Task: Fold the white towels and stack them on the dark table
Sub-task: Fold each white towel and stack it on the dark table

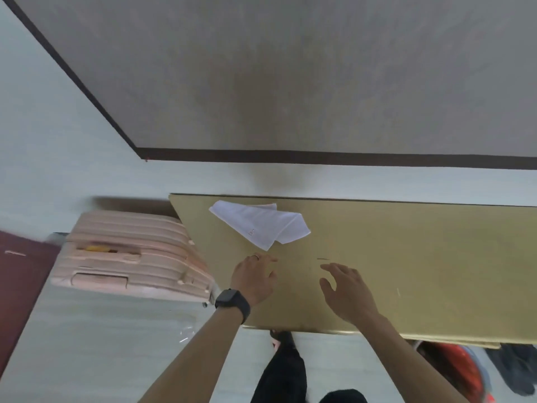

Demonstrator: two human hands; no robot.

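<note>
One white towel (261, 223) lies loosely folded and askew near the far left corner of the olive-brown table (406, 257). My left hand (255, 277), with a dark watch on its wrist and a ring on one finger, hovers just below the towel with fingers apart, holding nothing. Further right over the bare tabletop, my right hand (347, 292) is also spread and empty. Neither hand touches the towel.
A pale pink ribbed suitcase (130, 254) lies flat against the table's left end. A dark red mat (20, 286) sits at the far left. Red and dark items (465, 370) lie under the table's near right edge. The wall stands close behind the table.
</note>
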